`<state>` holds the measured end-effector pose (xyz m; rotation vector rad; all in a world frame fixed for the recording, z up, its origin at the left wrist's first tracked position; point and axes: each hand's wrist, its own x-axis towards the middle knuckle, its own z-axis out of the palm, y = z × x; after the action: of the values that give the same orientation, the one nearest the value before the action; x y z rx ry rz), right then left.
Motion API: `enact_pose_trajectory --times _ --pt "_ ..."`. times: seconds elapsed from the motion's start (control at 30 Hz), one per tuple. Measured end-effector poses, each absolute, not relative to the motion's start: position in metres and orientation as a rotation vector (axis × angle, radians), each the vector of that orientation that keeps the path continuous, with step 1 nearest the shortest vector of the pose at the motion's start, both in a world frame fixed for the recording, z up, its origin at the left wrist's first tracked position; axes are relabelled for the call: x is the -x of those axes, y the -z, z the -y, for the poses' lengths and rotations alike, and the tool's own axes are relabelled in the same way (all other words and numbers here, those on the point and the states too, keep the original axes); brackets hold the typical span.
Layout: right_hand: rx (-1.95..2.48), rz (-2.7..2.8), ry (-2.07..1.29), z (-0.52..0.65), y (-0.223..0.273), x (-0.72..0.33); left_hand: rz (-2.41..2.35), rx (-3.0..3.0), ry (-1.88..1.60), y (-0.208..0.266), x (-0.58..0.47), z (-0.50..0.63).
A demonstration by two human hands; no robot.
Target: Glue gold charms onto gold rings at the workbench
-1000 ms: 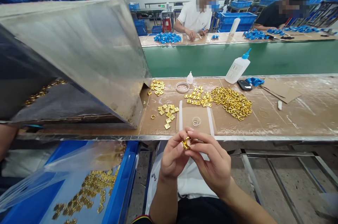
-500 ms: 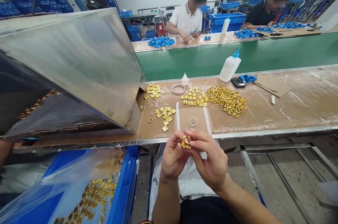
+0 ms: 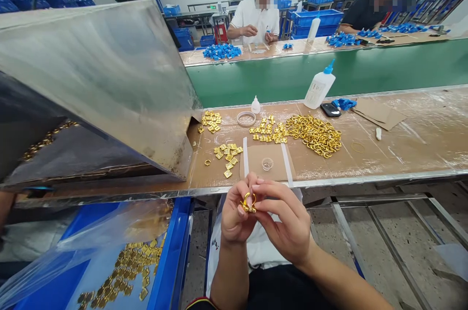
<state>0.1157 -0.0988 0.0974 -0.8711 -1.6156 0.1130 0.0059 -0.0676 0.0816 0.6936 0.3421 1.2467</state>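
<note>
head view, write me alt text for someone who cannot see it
A person's left hand and right hand hold a gold ring by the near edge of a cardboard-covered bench. On it are a heap of gold rings, flat gold squares and a white bottle; beyond a green strip, two people work at another bench.

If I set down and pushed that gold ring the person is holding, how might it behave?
The gold ring would probably roll poorly, because its hoop has a broader part on one side. It looks light, pinched in fingertips, and its shiny surface may feel slippery.
</note>
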Motion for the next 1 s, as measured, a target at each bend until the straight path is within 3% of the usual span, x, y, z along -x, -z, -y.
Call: enact_pose_trajectory --times 0.37,1.0 --pt "0.877 1.630 -0.274 0.104 -0.102 -0.113 -0.392 -0.686 -1.305 -0.074 -0.005 0.061" --pt "0.990 1.604 -0.111 0.107 -0.096 -0.108 -0.298 -0.596 -1.381 -0.061 -0.026 0.061"
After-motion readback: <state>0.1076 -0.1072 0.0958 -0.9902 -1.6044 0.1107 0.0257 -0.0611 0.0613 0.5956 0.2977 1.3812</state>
